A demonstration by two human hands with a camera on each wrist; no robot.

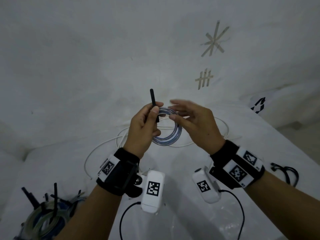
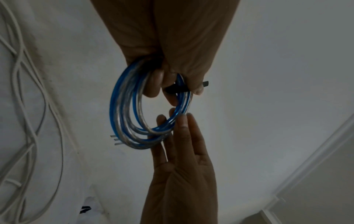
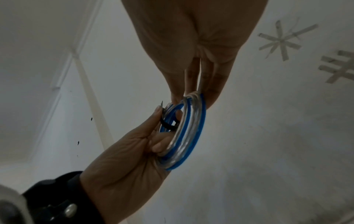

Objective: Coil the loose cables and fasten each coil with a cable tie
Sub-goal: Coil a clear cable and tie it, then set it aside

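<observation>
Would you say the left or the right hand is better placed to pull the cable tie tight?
Probably the right hand: its fingers are straight and free, while the left hand grips the coil and cable tie.

Coil [image 1: 167,131] btwn hands, loose cable [image 1: 103,146] beneath, tied coils [image 1: 46,217] near-left

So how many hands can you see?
2. The left hand grips the blue and clear coiled cable and pinches a black cable tie. The right hand is open, its straight fingers touching the coil's far side.
</observation>
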